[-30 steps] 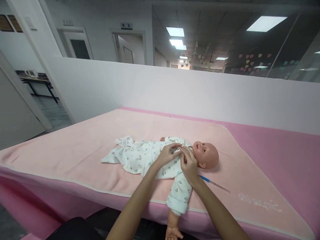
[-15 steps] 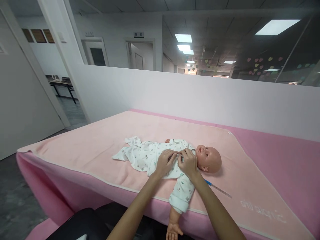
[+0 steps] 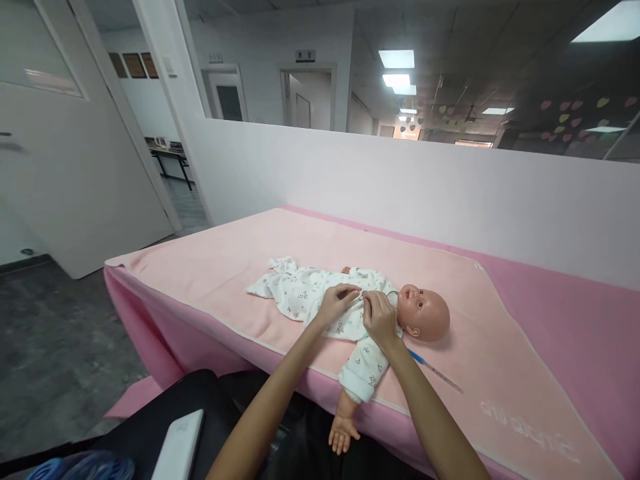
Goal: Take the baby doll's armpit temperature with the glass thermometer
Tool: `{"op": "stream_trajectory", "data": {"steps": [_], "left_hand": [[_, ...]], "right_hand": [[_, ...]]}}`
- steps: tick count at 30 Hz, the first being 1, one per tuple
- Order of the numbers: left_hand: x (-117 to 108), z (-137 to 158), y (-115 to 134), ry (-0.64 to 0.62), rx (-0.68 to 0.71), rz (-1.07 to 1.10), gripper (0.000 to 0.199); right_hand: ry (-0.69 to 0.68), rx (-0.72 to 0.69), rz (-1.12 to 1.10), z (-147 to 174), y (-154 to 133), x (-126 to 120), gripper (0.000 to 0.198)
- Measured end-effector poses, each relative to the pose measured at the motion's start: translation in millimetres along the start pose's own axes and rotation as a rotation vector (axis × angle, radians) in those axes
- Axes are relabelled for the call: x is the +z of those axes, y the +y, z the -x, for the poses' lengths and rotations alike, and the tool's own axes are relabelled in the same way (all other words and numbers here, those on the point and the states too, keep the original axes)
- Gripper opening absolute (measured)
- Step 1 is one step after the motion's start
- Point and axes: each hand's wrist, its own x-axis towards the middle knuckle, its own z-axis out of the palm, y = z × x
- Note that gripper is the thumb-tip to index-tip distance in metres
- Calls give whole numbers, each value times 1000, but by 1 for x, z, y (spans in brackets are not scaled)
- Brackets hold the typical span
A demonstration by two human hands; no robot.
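Observation:
A baby doll point(image 3: 425, 315) lies on its back, head to the right, dressed in a white printed baby shirt point(image 3: 305, 293). Over the doll's chest, my left hand point(image 3: 338, 303) has its thumb and fingers brought together at the front of the shirt. My right hand point(image 3: 381, 319) pinches the shirt front just beside it, closer to the neck. The small spot between my fingertips is partly hidden. One doll arm point(image 3: 345, 417) in a cuffed sleeve hangs over the near table edge. A blue-ended thermometer-like stick point(image 3: 435, 370) lies by my right forearm.
A peach blanket point(image 3: 210, 267) covers the pink-draped table point(image 3: 590, 320). Behind rises a white half wall point(image 3: 400, 180) with glass above. At lower left, a white flat device point(image 3: 179, 445) rests on a black surface. A door point(image 3: 75, 153) stands at the left.
The view has turned left and tilted downward, bringing the white device into sight. Both hands remain at the shirt front; the left fingertips have lifted and straightened slightly.

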Motion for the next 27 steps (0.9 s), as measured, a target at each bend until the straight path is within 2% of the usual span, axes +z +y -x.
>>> {"op": "stream_trajectory", "data": {"steps": [5, 10, 14, 21, 27], "left_hand": [[2, 1, 1, 84, -9, 17, 20], [2, 2, 2, 25, 31, 35, 21], [4, 2, -1, -7, 62, 2, 20], [5, 3, -8, 105, 85, -37, 16], [6, 5, -6, 113, 135, -140, 16]], "right_hand": [[47, -54, -5, 3, 2, 3, 15], [59, -57, 18, 4, 3, 3, 17], [15, -15, 18, 3, 2, 1, 17], [-81, 16, 112, 2, -2, -3, 13], [-89, 34, 275, 2, -3, -1, 5]]}}
